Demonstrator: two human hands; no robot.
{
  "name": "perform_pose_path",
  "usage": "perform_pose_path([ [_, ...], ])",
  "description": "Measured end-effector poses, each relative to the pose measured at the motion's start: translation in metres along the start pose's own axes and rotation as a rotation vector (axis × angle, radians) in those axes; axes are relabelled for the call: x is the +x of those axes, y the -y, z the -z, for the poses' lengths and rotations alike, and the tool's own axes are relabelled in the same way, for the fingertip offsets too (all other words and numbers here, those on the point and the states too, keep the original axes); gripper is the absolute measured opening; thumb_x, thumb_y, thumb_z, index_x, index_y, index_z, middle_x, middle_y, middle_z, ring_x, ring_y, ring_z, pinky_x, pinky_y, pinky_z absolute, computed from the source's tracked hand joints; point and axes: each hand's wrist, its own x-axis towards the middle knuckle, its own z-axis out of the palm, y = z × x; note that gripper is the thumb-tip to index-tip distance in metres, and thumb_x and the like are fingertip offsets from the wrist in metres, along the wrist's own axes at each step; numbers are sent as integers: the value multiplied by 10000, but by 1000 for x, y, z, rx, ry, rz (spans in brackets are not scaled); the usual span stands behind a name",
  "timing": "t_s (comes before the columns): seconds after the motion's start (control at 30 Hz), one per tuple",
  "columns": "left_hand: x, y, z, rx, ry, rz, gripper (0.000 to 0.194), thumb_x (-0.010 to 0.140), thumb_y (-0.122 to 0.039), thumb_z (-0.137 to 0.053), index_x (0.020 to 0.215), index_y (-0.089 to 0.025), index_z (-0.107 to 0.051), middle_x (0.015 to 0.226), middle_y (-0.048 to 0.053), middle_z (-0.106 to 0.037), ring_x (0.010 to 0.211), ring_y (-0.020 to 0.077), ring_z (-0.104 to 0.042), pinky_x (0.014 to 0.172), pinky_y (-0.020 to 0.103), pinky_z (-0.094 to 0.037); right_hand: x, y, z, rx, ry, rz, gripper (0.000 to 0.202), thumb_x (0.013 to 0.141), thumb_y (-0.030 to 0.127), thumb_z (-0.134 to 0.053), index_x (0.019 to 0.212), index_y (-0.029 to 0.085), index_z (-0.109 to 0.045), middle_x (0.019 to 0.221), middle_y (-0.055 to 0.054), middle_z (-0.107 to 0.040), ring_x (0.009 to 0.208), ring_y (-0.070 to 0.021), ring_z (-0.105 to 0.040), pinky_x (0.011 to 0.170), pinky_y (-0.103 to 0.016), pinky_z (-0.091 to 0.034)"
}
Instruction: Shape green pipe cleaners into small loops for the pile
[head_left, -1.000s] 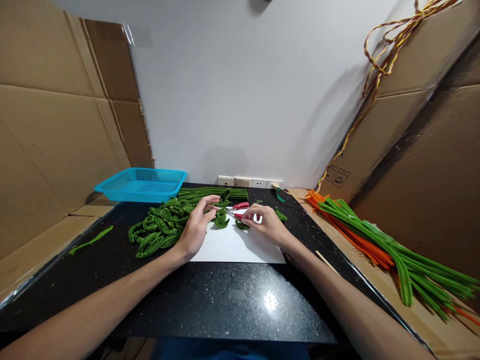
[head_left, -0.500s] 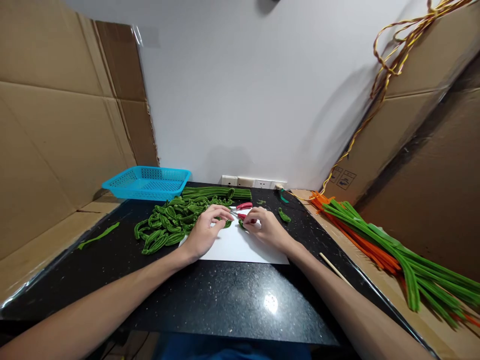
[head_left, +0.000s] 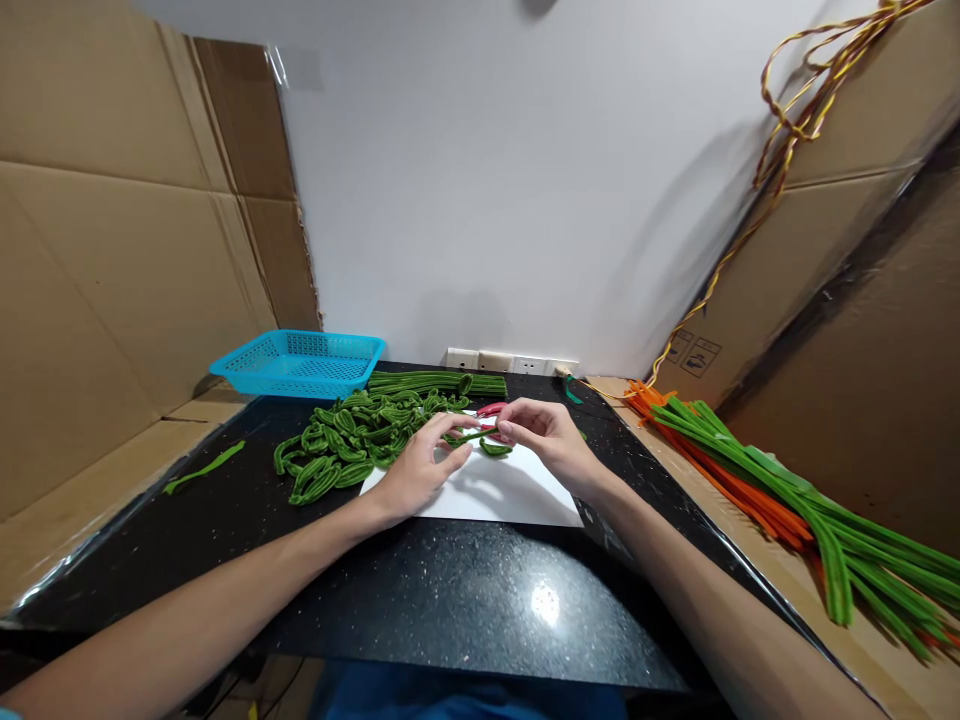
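My right hand (head_left: pixel 551 440) pinches one end of a green pipe cleaner (head_left: pixel 481 434) between thumb and fingers, just above the white sheet (head_left: pixel 517 492). The pipe cleaner's other end reaches toward my left hand (head_left: pixel 420 468), whose thumb and fingers are apart beside it. A bent green pipe-cleaner loop (head_left: pixel 495 449) lies on the sheet between the hands. Behind them, red-handled pliers (head_left: pixel 491 409) are partly hidden by my right fingers. Left of the sheet spreads a heap of looped green pipe cleaners (head_left: pixel 341 440).
A blue plastic basket (head_left: pixel 300 375) stands at the back left. Straight dark green pipe cleaners (head_left: pixel 420 383) lie near the wall. Bright green stems (head_left: pixel 780 490) and orange ones (head_left: pixel 750 505) rest on cardboard at right. A green strip (head_left: pixel 206 467) lies on the left.
My right hand has risen from the sheet and now holds a green pipe cleaner extended toward my left hand. The view has shifted slightly.
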Motion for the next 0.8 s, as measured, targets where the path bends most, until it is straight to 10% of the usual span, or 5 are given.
perform_pose_path([
  [0.27, -4, -16, -1, 10, 50, 33, 302, 980, -412, -603, 944, -151, -752, 762, 27, -686, 724, 145, -609, 691, 248, -446, -2, -1, -11, 14, 45, 12, 264, 825, 392, -840, 836, 148, -739, 732, -31, -676, 642, -124, -599, 650, -289, -513],
  [0.8, 2, -15, 2, -417, 108, 331, 389, 858, -497, -726, 805, -112, -715, 719, 23, -635, 505, 65, -528, 456, 190, -325, -6, 4, -15, -70, 190, -39, 270, 907, 409, -752, 878, 149, -688, 795, -35, -675, 664, -116, -600, 624, -254, -498],
])
